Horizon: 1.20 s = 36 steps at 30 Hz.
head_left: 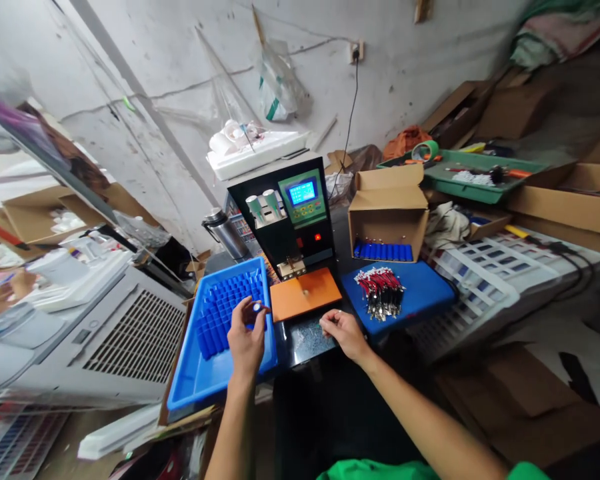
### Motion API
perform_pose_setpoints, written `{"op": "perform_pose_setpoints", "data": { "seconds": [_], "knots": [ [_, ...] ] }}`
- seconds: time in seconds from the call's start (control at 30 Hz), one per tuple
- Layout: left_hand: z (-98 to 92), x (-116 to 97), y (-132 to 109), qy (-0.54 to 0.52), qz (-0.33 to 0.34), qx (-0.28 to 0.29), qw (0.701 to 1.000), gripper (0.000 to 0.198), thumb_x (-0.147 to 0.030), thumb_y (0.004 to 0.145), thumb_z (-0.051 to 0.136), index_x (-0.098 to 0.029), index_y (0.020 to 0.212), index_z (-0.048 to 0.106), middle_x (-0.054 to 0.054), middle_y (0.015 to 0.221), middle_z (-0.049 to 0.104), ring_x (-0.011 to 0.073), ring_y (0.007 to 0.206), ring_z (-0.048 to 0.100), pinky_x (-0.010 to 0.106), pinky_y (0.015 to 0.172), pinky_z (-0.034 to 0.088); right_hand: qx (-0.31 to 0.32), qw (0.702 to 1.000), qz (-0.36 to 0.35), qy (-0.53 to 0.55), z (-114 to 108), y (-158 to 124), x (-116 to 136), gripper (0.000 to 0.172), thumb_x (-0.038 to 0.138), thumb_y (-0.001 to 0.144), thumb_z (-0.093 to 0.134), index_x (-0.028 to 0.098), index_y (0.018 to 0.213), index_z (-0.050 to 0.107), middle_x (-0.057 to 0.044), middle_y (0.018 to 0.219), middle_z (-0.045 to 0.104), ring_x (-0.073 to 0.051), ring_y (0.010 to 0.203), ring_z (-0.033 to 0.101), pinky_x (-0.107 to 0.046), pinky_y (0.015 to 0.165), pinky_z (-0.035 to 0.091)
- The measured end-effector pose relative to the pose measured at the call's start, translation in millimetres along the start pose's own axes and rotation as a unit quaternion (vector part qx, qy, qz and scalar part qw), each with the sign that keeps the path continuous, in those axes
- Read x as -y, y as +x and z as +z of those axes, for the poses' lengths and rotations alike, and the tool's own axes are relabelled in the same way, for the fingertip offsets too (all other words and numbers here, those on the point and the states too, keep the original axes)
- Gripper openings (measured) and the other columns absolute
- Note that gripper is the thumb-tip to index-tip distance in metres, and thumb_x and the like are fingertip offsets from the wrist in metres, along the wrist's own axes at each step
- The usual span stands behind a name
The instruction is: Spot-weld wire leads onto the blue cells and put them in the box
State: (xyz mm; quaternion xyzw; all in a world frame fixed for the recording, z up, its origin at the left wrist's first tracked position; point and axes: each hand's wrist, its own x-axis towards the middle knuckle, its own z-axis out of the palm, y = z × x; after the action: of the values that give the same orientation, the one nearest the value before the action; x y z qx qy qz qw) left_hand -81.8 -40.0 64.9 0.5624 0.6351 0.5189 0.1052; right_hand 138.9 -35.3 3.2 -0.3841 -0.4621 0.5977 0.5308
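My left hand (247,337) is over the right side of a blue plastic tray (180,380), its fingers closed around a blue battery cell (257,307) with one pale end showing. Rows of similar blue cells (223,307) lie in that tray. My right hand (344,332) is pinched in front of an orange plate (305,293); whatever is between its fingertips is too small to make out. Behind the plate stands a black welding machine (305,240) with a lit screen (302,192). Red and black wire leads (381,293) are piled on a blue pad (420,290) to the right.
An open cardboard box (387,207) with a row of blue cells stands behind the pad. A steel flask (227,233) is left of the machine. White crates (485,273) and a green tray (480,177) are at right; a grey slatted unit (130,333) stands left.
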Motion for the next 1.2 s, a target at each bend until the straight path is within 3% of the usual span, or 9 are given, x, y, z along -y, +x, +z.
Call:
{"op": "perform_pose_setpoints", "data": {
  "seconds": [0.17, 0.3, 0.4, 0.5, 0.7, 0.87, 1.2],
  "knots": [
    [59.2, -14, 16, -0.024, -0.021, 0.072, 0.997, 0.040, -0.040, 0.079, 0.064, -0.016, 0.111, 0.066, 0.005, 0.088, 0.072, 0.0163, 0.073, 0.067, 0.030, 0.072, 0.053, -0.015, 1.000, -0.006, -0.004, -5, 3, 6, 0.028, 0.045, 0.076, 0.069, 0.019, 0.070, 0.059, 0.001, 0.058, 0.059, -0.014, 0.055, 0.055, -0.028, 0.059, 0.046],
    [85.7, -9, 21, -0.069, -0.054, 0.114, 0.990, 0.037, -0.040, 0.080, 0.061, -0.016, 0.108, 0.067, 0.005, 0.085, 0.073, 0.0165, 0.072, 0.067, 0.028, 0.067, 0.052, -0.024, 1.000, -0.012, -0.006, -14, 5, 4, 0.028, 0.045, 0.077, 0.068, 0.019, 0.070, 0.059, 0.001, 0.059, 0.058, -0.014, 0.055, 0.054, -0.027, 0.057, 0.045],
    [90.0, -7, 22, -0.077, -0.057, 0.146, 0.985, 0.029, -0.040, 0.078, 0.062, -0.016, 0.094, 0.070, 0.004, 0.082, 0.073, 0.0177, 0.074, 0.067, 0.028, 0.069, 0.052, -0.040, 0.998, -0.031, -0.021, -20, 13, 8, 0.027, 0.044, 0.078, 0.067, 0.019, 0.070, 0.060, 0.001, 0.059, 0.058, -0.014, 0.056, 0.054, -0.027, 0.058, 0.046],
    [92.5, -6, 23, -0.088, -0.062, 0.141, 0.984, 0.027, -0.039, 0.076, 0.063, -0.016, 0.089, 0.070, 0.005, 0.080, 0.073, 0.0184, 0.074, 0.067, 0.028, 0.068, 0.052, -0.055, 0.997, -0.050, -0.032, -20, 30, 14, 0.026, 0.043, 0.079, 0.066, 0.019, 0.071, 0.060, 0.001, 0.061, 0.058, -0.014, 0.056, 0.055, -0.028, 0.059, 0.047],
    [103.7, -1, 21, -0.061, -0.068, 0.144, 0.985, 0.038, -0.047, 0.080, 0.060, -0.017, 0.100, 0.069, 0.004, 0.084, 0.073, 0.0164, 0.071, 0.064, 0.025, 0.066, 0.049, -0.076, 0.993, -0.077, -0.041, -11, 76, 22, 0.026, 0.044, 0.075, 0.066, 0.019, 0.074, 0.061, -0.002, 0.070, 0.062, -0.016, 0.060, 0.058, -0.028, 0.057, 0.049],
    [106.1, 3, 17, -0.023, -0.074, 0.132, 0.988, 0.042, -0.050, 0.083, 0.058, -0.019, 0.109, 0.069, 0.004, 0.082, 0.072, 0.0171, 0.069, 0.064, 0.025, 0.063, 0.047, -0.073, 0.990, -0.095, -0.075, 3, 106, 23, 0.020, 0.038, 0.077, 0.064, 0.018, 0.073, 0.064, -0.004, 0.071, 0.067, -0.019, 0.071, 0.064, -0.029, 0.065, 0.052],
    [105.9, -3, 11, 0.049, -0.066, 0.099, 0.992, 0.039, -0.047, 0.087, 0.054, -0.022, 0.114, 0.069, 0.002, 0.077, 0.071, 0.0162, 0.063, 0.062, 0.025, 0.059, 0.040, -0.023, 0.990, -0.085, -0.111, 27, 120, 24, 0.018, 0.033, 0.078, 0.063, 0.019, 0.070, 0.068, -0.004, 0.072, 0.073, -0.020, 0.069, 0.066, -0.028, 0.065, 0.049]
  ]
}}
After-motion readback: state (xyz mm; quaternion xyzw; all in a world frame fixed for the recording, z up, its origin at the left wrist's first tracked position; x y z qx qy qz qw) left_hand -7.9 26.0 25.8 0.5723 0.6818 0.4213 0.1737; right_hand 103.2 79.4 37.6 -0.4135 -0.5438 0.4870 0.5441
